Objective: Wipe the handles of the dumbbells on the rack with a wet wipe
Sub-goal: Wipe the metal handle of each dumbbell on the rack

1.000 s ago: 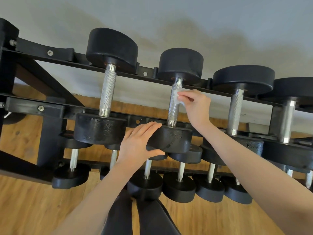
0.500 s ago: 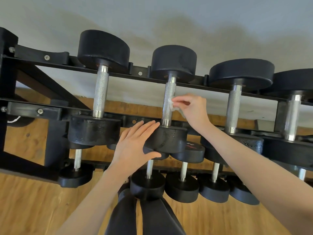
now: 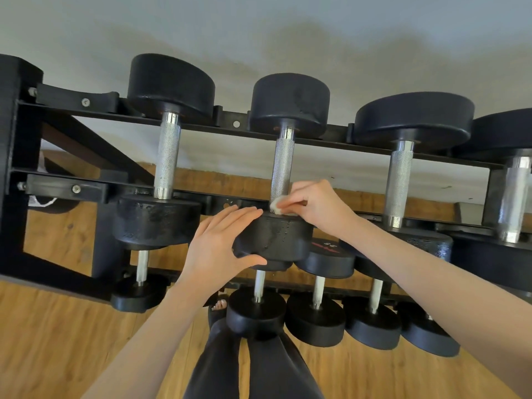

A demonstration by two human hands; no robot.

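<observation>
The wet wipe (image 3: 277, 203) is a small white wad, limp and damp by the look of it, and it sits pinched in the fingertips of the right hand (image 3: 312, 204), pressed against the very bottom of the knurled steel handle (image 3: 282, 168) of the second dumbbell on the top tier of the rack (image 3: 57, 182), just where the bar meets the near weight head (image 3: 273, 237). The left hand (image 3: 221, 246) lies with fingers straight across the top of that black head and the thumb hooked under its front edge, steadying it rather than gripping it. I would judge the dumbbell heavy and completely stiff, seated in its cradle, so it needs no lifting; a bracing palm on the head is enough to stop it rolling. The handle's cross-hatched texture should snag a soft wipe, so the cloth is best wrapped part-way round the bar and held firmly between thumb and fingers, or it may bunch or tear. There seem to be droplets on the head, so it may be slick there. The neighbouring handles to the left (image 3: 167, 165) and right (image 3: 398, 185) stand free, untouched by either hand.
</observation>
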